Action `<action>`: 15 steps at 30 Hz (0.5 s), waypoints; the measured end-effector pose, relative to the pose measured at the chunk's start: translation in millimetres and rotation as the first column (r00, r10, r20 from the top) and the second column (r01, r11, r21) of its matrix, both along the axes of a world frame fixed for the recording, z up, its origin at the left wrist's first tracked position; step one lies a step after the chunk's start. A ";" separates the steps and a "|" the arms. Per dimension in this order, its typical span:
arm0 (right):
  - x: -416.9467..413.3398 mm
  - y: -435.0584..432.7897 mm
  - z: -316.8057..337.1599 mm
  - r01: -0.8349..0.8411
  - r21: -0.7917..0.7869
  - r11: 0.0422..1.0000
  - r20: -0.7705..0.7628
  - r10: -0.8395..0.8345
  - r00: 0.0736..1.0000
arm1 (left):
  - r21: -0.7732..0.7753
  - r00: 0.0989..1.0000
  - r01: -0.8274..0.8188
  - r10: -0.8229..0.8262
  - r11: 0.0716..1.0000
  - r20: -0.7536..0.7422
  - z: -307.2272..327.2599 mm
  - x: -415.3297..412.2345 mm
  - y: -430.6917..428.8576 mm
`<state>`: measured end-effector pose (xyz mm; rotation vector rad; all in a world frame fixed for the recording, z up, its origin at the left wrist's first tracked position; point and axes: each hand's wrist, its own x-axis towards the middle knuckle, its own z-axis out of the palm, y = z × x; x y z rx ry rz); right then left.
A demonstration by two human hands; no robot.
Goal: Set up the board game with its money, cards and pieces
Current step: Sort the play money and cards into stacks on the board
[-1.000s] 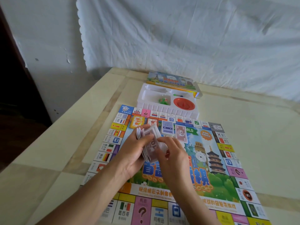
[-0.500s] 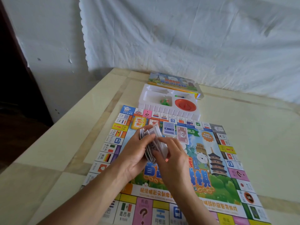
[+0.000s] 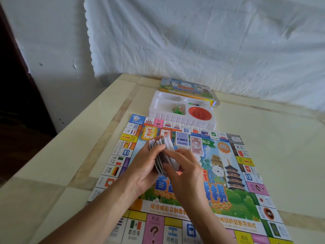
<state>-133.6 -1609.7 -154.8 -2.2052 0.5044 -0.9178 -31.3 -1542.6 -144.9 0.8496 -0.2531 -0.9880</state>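
Money [image 3: 167, 145] stays gripped; tray [image 3: 182, 121] holds spinner [image 3: 199, 113], green pieces [image 3: 178, 110].

Cream table [image 3: 267, 155], glossy, crossed by tan inlaid bands that mark out large panels; white creased sheet [image 3: 211, 41] hung behind it, left edge scalloped, hem reaching the table's far edge; pale wall [image 3: 52, 41] left of the sheet, paint chipped in spots; dark opening [image 3: 12, 106] at far left.

The game board [image 3: 228, 173] is bright with flag squares, pink question-mark squares and yellow squares. The tray [image 3: 182, 118] is white, its spinner [image 3: 200, 113] red-orange. The table [image 3: 272, 147] is cream.
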 end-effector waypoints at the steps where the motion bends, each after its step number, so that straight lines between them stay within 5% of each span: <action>1: -0.4 -0.2 -0.2 -0.006 0.011 1.000 -0.003 0.006 1.000 | 0.001 1.000 -0.001 0.001 1.000 -0.003 -0.4 -0.2 0.0; 6: -0.6 0.1 1.7 -0.012 0.063 0.998 -0.008 0.013 1.000 | 0.016 1.000 0.003 -0.003 1.000 0.006 -0.5 -0.1 0.9; 15: -3.3 -6.5 6.0 0.017 0.414 0.910 -0.026 -0.006 1.000 | 0.035 0.999 0.034 -0.036 0.999 0.036 0.7 -0.9 1.4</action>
